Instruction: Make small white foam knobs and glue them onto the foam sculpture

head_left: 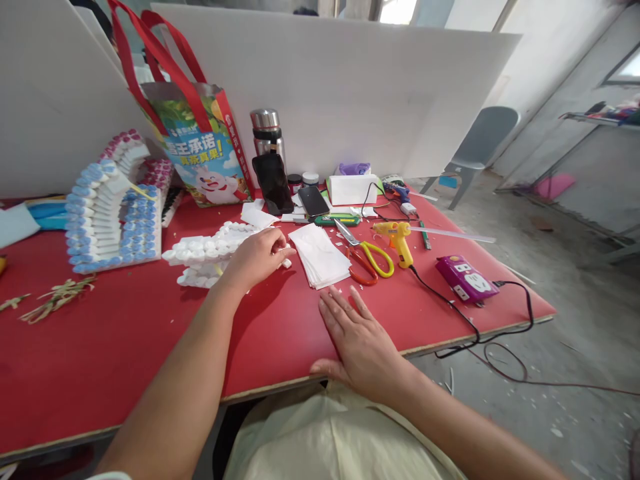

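Note:
My left hand (257, 259) is closed, thumb and fingers pinched together, with a small white roll (287, 263) showing under the thumb. It is beside a white structure of many small rolled pieces (193, 252), part of which the hand and wrist hide. My right hand (356, 337) lies flat on the red table (280, 340), fingers stretched out and holding nothing. Just beyond its fingertips lies a stack of white paper sheets (321, 257). Scissors (367, 257) with one red and one yellow handle rest to the right of the stack.
A yellow glue gun (397, 241) and a purple power socket box (466, 279) trail cables over the table's right edge. Farther back stand a shopping bag (205, 153), a steel flask (265, 123) and phones (313, 200). Blue-and-white folded-paper pieces (113, 220) stand at left.

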Available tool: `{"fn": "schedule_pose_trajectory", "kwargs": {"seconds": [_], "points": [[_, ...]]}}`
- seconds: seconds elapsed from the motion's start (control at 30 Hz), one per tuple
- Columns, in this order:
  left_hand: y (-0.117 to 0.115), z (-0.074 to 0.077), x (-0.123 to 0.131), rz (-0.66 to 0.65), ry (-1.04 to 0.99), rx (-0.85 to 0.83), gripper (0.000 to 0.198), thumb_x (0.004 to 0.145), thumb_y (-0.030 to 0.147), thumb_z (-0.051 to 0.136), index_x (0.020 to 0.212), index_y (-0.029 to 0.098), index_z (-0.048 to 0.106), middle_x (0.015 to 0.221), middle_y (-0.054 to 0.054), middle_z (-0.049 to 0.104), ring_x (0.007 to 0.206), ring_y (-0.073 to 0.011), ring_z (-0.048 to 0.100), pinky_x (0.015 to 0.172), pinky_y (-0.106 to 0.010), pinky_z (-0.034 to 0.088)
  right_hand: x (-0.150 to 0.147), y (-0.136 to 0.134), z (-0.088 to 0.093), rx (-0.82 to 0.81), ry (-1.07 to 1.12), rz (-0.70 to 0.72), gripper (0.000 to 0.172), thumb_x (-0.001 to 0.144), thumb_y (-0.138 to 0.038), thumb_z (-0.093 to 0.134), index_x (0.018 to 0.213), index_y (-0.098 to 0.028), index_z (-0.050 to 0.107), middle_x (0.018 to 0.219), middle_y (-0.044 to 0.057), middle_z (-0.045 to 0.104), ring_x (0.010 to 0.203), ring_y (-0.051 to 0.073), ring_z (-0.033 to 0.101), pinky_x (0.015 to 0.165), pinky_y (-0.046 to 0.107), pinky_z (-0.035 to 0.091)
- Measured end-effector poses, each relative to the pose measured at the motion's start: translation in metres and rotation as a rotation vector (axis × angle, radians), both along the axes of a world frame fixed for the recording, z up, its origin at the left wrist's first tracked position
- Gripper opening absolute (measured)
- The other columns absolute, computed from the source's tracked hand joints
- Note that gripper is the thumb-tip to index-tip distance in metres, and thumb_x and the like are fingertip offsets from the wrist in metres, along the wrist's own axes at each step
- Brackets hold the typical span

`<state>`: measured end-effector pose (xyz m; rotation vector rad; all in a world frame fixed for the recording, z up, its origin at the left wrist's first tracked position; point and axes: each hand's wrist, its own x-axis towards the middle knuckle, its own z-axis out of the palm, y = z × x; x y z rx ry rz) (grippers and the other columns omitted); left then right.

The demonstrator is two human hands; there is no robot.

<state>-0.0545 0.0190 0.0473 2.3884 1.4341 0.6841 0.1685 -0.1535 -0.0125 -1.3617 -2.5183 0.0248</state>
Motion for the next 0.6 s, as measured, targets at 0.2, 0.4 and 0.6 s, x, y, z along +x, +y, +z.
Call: {"fn": "schedule_pose_trajectory", "kwargs": {"seconds": [0.2,0.4,0.6], "points": [[0.001,-0.006,0.001,-0.112,-0.054,0.042,0.022,0.092,0.039,0.063,0.08,0.02,0.06,0.08,-0.001,0.063,0.068,-0.0157,0.058,0.066,-0.03,0.041,0.006,-0.002,0.002,0.014,-0.013,-0.172,0.09,0.096,-0.068,0.043,0.153,0.001,0.041,0.159,0.024,0.039,0.155,0.04,0.02,0.125,0.062,0.019],[-0.001,-0.005,0.003,-0.167,-0.06,0.166,0.02,0.096,0.036,0.059,0.084,0.019,0.061,0.083,-0.002,0.06,0.075,-0.0163,0.056,0.073,-0.03,0.042,0.004,0.006,0.01,-0.026,0.029,-0.094,0.079,0.1,-0.065,0.04,0.154,-0.008,0.042,0.16,0.016,0.041,0.154,0.034,0.026,0.127,0.061,0.012],[-0.002,-0.006,0.003,-0.179,-0.071,0.183,0.032,0.101,0.037,0.049,0.077,0.02,0.059,0.075,-0.003,0.058,0.071,-0.0167,0.055,0.07,-0.03,0.041,0.019,0.009,0.011,0.039,0.032,-0.232,0.074,0.102,-0.061,0.036,0.149,-0.005,0.049,0.161,0.018,0.039,0.156,0.035,0.021,0.126,0.06,0.015]]}}
